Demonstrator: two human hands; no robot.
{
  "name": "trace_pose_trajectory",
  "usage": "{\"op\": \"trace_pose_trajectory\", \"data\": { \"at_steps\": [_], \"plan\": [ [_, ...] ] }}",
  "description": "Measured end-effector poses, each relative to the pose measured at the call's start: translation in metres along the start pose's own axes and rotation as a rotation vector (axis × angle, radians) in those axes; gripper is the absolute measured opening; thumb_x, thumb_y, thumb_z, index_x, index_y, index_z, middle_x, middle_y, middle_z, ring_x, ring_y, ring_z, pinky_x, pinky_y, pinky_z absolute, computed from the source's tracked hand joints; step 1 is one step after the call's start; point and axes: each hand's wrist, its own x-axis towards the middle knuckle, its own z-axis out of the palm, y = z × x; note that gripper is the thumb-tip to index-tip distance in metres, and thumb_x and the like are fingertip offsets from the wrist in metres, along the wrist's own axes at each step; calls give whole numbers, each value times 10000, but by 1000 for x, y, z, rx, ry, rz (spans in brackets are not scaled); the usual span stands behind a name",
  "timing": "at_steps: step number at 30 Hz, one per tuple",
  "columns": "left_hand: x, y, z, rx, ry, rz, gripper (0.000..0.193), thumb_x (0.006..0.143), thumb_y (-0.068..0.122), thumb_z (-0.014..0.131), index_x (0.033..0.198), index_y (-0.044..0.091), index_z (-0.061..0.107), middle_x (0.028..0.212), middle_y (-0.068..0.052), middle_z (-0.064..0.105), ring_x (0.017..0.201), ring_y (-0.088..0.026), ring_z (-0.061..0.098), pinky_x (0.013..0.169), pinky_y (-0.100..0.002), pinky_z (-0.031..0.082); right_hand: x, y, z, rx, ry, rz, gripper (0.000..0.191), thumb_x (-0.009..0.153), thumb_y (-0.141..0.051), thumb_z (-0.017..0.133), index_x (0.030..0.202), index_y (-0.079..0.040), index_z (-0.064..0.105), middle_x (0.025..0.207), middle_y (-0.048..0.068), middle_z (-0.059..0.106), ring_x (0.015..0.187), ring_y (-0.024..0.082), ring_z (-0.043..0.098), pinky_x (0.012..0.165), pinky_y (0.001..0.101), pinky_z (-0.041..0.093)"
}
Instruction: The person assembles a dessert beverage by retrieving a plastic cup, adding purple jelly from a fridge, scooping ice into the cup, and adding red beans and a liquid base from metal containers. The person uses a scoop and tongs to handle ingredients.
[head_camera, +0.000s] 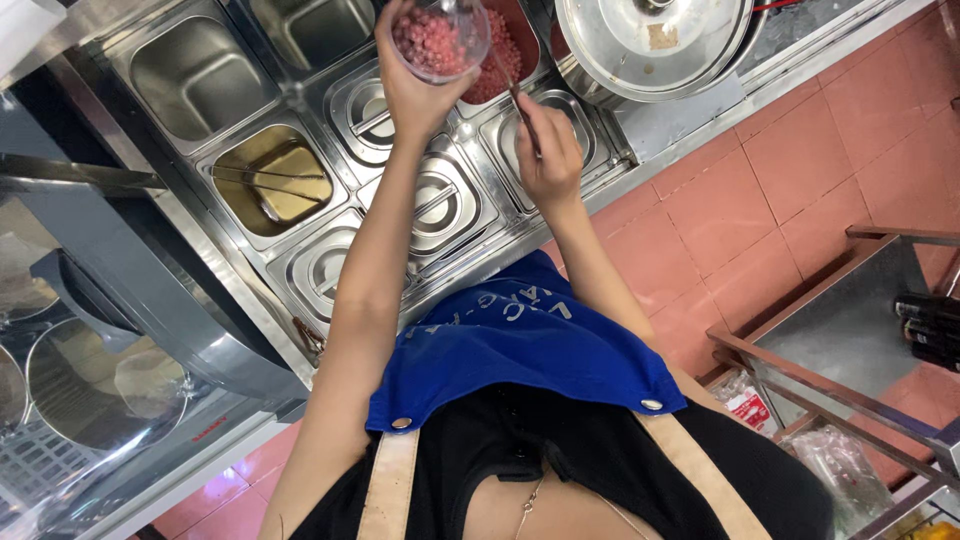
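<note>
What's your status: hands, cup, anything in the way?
Left hand grips clear cup of pink pearls. Right hand holds spoon by cup. Nothing between them.

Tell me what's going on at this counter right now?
A person in a blue apron stands at a steel counter of inset metal tubs. The left hand holds a clear plastic cup of small pink-red pearls above the tubs. The right hand grips a thin long-handled utensil that reaches up towards the cup and an open tub of the same pearls. Several neighbouring tubs are lidded.
</note>
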Motion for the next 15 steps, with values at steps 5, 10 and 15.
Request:
{"op": "trace_pose_trajectory", "data": {
  "at_steps": [5, 10, 15],
  "plan": [
    [-2, -7, -3, -78, 32, 5, 1171, 680, 243, 1074, 1557, 85, 315, 1534, -163, 489, 1464, -299, 499, 1293, -434, 385, -13, 13, 6, -47, 111, 120, 261, 1022, 8, 632, 1280, 50, 637, 1065, 175, 683, 919, 291, 696, 815, 368, 572],
    [-13, -3, -27, -23, 98, 2, 1207, 677, 291, 1082, 1568, 85, 295, 1547, -163, 488, 1475, -307, 492, 1312, -447, 361, -22, 49, 37, -104, -41, 286, 252, 1032, -29, 625, 1265, 59, 661, 1015, 201, 687, 861, 306, 684, 778, 382, 552],
    [-17, 1, -54, 27, 103, 40, 1183, 689, 270, 1075, 1567, 72, 308, 1543, -159, 470, 1476, -299, 486, 1299, -435, 373, -29, 72, 72, -101, -156, 178, 232, 1042, -94, 614, 1227, 35, 667, 1071, 202, 702, 926, 312, 704, 806, 376, 569]
  ]
}}
